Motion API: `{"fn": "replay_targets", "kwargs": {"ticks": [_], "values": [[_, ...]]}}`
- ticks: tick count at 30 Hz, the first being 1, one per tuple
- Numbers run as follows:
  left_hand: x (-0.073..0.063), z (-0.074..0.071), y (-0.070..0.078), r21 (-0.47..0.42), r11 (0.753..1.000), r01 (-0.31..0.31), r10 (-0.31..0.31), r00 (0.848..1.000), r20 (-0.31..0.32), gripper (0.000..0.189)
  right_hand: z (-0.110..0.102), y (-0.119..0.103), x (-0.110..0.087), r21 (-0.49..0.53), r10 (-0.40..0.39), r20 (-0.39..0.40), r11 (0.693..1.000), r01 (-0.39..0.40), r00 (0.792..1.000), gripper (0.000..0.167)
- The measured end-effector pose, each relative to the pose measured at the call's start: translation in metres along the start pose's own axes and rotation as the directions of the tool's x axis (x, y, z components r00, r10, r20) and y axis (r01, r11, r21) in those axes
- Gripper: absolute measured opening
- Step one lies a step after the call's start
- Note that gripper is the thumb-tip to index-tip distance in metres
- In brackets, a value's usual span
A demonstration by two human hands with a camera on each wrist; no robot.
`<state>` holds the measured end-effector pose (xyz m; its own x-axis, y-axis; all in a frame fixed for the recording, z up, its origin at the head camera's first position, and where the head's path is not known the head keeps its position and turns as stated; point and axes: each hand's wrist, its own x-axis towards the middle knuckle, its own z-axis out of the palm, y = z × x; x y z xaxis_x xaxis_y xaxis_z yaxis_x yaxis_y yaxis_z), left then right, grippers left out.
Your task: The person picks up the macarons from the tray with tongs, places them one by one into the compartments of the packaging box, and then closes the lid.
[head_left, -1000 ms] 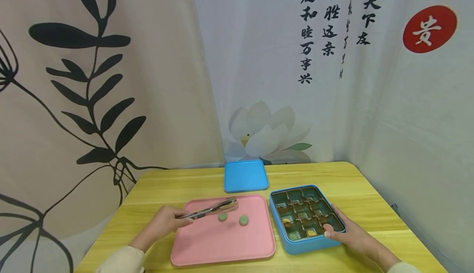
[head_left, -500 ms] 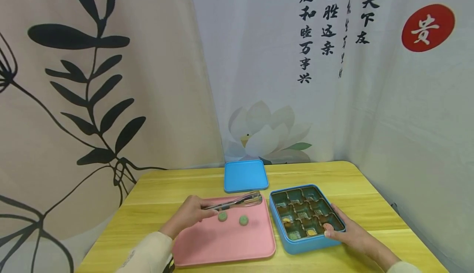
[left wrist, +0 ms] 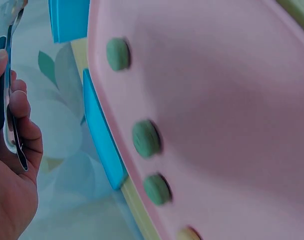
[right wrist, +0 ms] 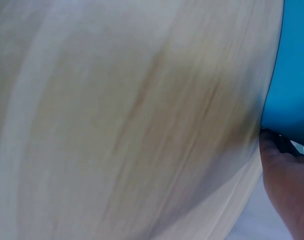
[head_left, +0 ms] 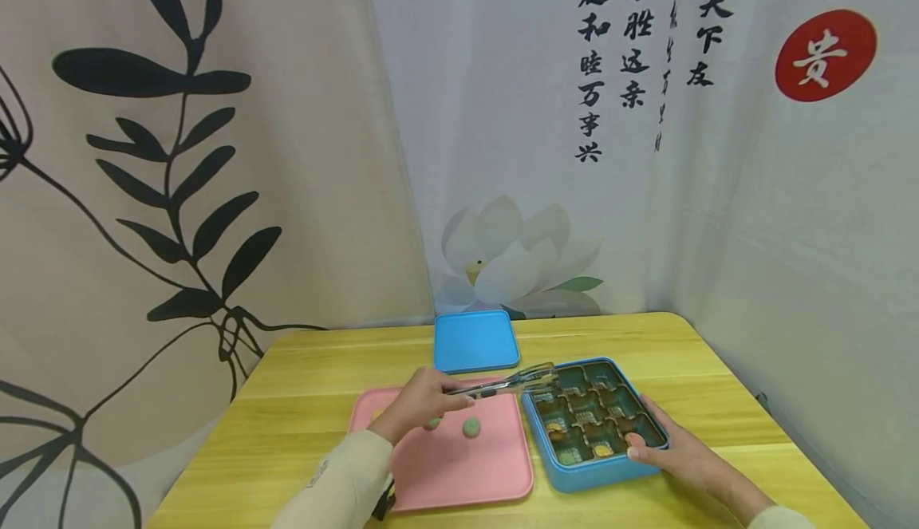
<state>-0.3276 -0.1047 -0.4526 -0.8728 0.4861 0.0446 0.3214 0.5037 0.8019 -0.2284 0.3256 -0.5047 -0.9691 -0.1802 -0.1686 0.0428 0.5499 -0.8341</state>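
Observation:
My left hand (head_left: 422, 403) grips a pair of metal tongs (head_left: 502, 385) by the handle, above the pink tray (head_left: 474, 481). The tongs' head reaches over the back left of a blue box (head_left: 574, 477) with a brown divided insert; whether it pinches anything is too unclear to tell. Pink, yellow and green pieces lie in some front compartments. My right hand (head_left: 682, 453) holds the box's near right corner, thumb over the rim. A green macaron (head_left: 471, 428) lies on the tray, and the left wrist view shows another green macaron (left wrist: 147, 138) and a yellowish one (left wrist: 189, 233).
A blue lid (head_left: 476, 341) lies flat behind the tray. All stand on a yellow wood-grain table (head_left: 309, 377). A printed curtain (head_left: 323, 154) hangs behind the table's back edge and along its right side.
My left hand has moved right across the tray with the tongs, whose head has gone from above the tray to above the box. The right hand and the box stay put.

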Motion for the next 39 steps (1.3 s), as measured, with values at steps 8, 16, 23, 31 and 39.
{"fn": "replay_targets", "kwargs": {"ticks": [8, 16, 23, 31, 39], "values": [[0.020, 0.025, 0.023, 0.025, 1.000, -0.015, 0.015, 1.000, -0.004, 0.019, 0.000, -0.001, 0.000, -0.008, -0.007, -0.003, 1.000, 0.007, 1.000, 0.100], [0.041, 0.055, 0.038, 0.064, 0.989, -0.130, 0.130, 0.991, 0.008, 0.015, -0.001, 0.002, 0.001, 0.006, -0.018, -0.007, 1.000, 0.018, 1.000, 0.100], [0.052, 0.079, 0.048, 0.055, 0.988, -0.144, 0.143, 0.990, 0.011, 0.021, -0.001, 0.004, 0.002, 0.008, -0.023, -0.014, 1.000, 0.023, 1.000, 0.098], [0.057, 0.085, 0.047, 0.127, 0.985, -0.114, 0.115, 0.993, -0.003, 0.028, 0.001, 0.005, 0.004, 0.007, 0.007, 0.003, 1.000, -0.007, 1.000, 0.098], [0.054, 0.079, 0.046, 0.122, 0.989, -0.079, 0.082, 0.996, -0.022, 0.038, 0.000, 0.005, 0.005, 0.003, 0.014, 0.002, 1.000, -0.014, 1.000, 0.099]]}}
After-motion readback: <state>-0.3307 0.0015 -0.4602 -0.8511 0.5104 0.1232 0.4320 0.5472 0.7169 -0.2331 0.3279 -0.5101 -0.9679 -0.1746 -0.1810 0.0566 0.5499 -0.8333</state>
